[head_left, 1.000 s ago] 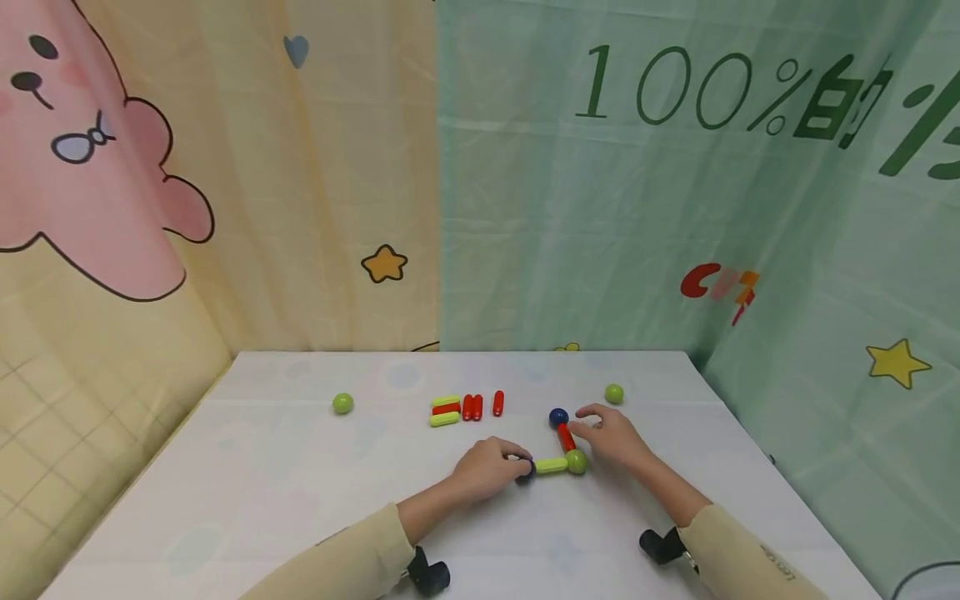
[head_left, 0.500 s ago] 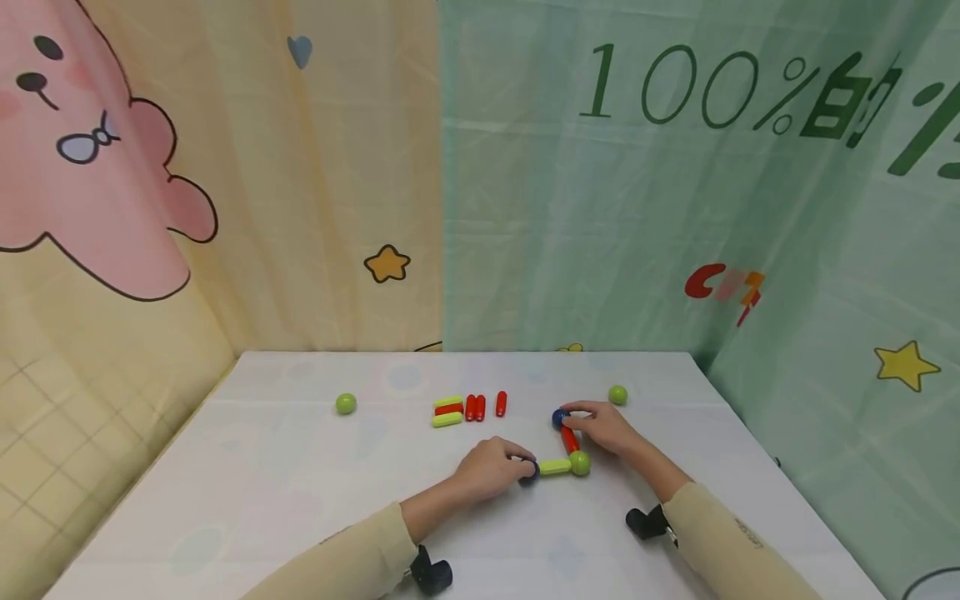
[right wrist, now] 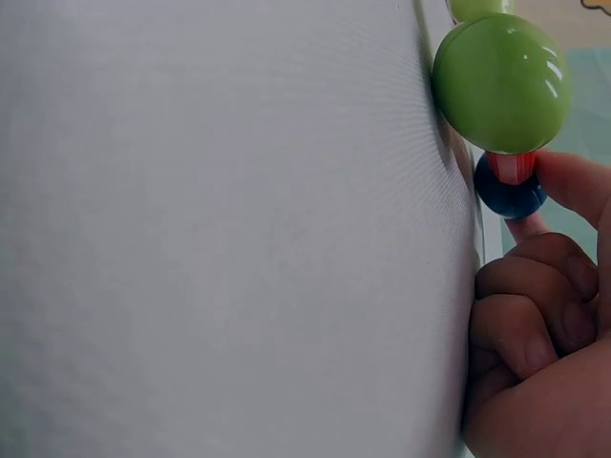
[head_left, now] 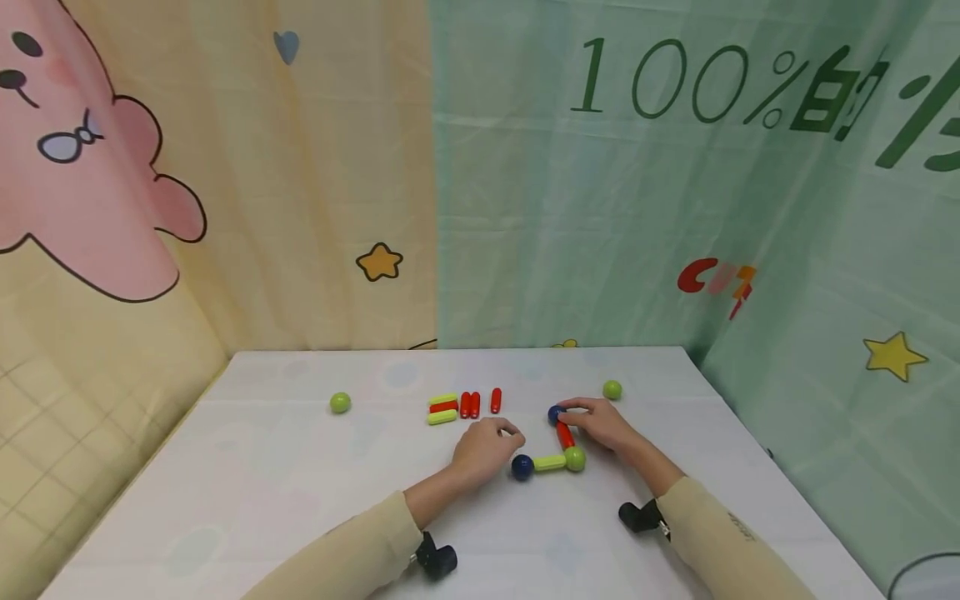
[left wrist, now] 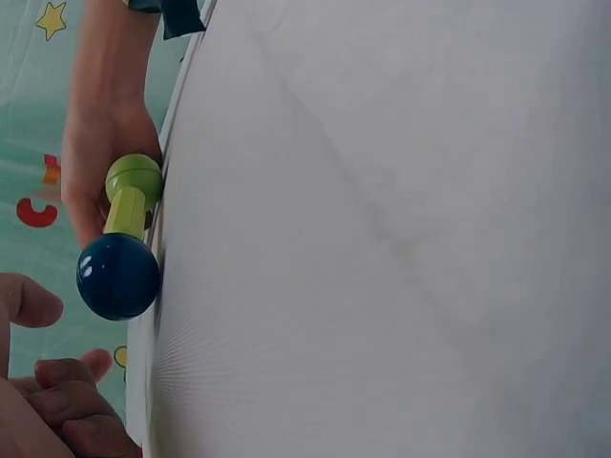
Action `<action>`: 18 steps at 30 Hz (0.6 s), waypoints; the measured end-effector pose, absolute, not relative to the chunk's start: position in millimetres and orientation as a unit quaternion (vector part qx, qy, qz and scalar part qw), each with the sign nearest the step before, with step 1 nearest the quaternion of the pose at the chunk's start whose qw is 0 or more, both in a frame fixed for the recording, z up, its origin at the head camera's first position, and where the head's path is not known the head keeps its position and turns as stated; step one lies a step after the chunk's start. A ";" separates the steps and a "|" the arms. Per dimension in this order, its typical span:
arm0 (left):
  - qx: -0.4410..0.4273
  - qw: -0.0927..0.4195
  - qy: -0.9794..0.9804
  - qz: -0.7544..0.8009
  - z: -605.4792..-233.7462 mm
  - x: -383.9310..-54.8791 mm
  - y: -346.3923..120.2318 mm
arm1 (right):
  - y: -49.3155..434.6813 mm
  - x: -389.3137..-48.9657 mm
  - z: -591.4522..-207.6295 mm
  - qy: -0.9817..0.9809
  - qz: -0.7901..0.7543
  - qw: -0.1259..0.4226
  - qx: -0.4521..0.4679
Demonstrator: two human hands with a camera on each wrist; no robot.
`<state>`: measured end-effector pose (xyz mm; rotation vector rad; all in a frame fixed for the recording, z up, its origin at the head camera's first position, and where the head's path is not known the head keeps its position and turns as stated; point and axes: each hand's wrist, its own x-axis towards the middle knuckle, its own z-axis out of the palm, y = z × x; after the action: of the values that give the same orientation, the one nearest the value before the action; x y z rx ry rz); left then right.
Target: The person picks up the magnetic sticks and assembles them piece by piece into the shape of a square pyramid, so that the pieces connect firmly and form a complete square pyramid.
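A bent chain of magnetic balls and rods lies on the white table. It runs from a near blue ball [head_left: 522, 467] through a yellow-green rod [head_left: 550, 462] to a green ball [head_left: 575, 459], then along a red rod [head_left: 565, 436] to a far blue ball [head_left: 554, 414]. My right hand [head_left: 606, 425] pinches that far ball between thumb and index finger, its other fingers curled in the right wrist view. Just behind and left of the near blue ball, my left hand [head_left: 482, 454] holds nothing. Its thumb and loosely bent fingers stand apart from the ball in the left wrist view.
Toward the back of the table [head_left: 247, 467] lie yellow-green rods [head_left: 442, 417] and several red rods [head_left: 470, 405]. One loose green ball [head_left: 340, 402] sits at the back left, another green ball [head_left: 612, 389] beyond my right hand. Printed curtains [head_left: 510, 208] stand behind.
My right hand has moved left and taken hold of the far blue ball. My left hand has let go of the near blue ball and drawn back slightly, away from me and left.
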<state>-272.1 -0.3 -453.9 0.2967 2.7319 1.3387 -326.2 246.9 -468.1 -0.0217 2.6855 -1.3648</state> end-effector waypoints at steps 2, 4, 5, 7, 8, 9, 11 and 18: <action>0.075 0.017 0.895 0.438 -454.5 -280.0 2.2 | 247.0 -326.2 -468.5 0.888 -0.455 0.063 -0.006; 0.053 -0.004 0.897 0.439 -455.4 -287.2 4.4 | 246.9 -325.9 -468.9 0.887 -0.457 0.062 -0.003; 0.042 -0.012 0.896 0.441 -455.3 -290.3 5.1 | 246.7 -325.9 -469.2 0.887 -0.457 0.062 -0.002; 0.024 -0.025 0.893 0.449 -455.2 -296.4 6.6 | 246.5 -325.4 -469.9 0.886 -0.459 0.060 0.000; 0.015 -0.030 0.892 0.451 -455.3 -299.1 7.3 | 246.4 -324.9 -470.2 0.886 -0.459 0.060 0.001; 0.006 -0.035 0.890 0.455 -455.3 -301.6 7.8 | 246.2 -324.7 -470.3 0.886 -0.461 0.060 0.001; -0.010 -0.045 0.889 0.455 -456.3 -307.0 8.7 | 245.6 -324.2 -470.4 0.884 -0.464 0.059 0.004; -0.054 -0.058 0.900 0.429 -459.8 -319.3 13.8 | 244.8 -324.8 -470.2 0.884 -0.463 0.058 0.013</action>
<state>-319.3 13.8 -459.8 -0.1761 2.9361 1.3993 -324.8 244.8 -470.2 0.0407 2.6794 -1.4036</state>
